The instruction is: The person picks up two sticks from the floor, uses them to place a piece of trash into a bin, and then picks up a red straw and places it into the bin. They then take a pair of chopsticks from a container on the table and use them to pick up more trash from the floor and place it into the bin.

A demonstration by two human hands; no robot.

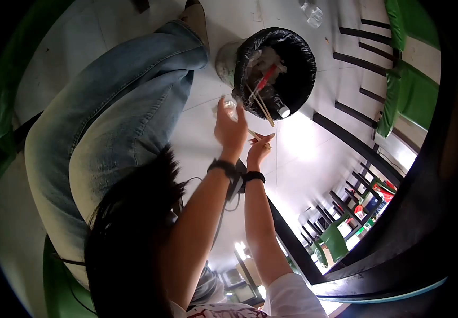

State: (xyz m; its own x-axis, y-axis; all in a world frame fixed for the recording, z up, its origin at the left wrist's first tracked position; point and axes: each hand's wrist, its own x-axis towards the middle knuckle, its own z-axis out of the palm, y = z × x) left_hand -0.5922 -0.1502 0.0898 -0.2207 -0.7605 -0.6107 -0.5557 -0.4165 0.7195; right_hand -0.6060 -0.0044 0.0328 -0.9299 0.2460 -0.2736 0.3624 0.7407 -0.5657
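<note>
My left hand [230,128] is beside the near rim of the trash bin [311,79], thumb and fingers apart. I see nothing gripped in it. Just below and to the right, my right hand [259,152] has its fingers closed on thin pale wooden chopsticks [255,135], which are partly hidden. The bin is lined with a black bag. Inside are crumpled tissue or plastic, a red wrapper [266,77], another pair of wooden chopsticks [264,108] poking over the rim, and a bottle with a white cap [284,112]. A clear crumpled plastic piece [230,108] shows behind my left fingers.
Bent legs in jeans [117,100] are on the left, with a shoe [196,24] near the bin. Another clear plastic piece [312,15] lies on the tiled floor [303,169]. Green seats [412,95] with black legs stand at right. A black table edge [398,259] curves along the lower right.
</note>
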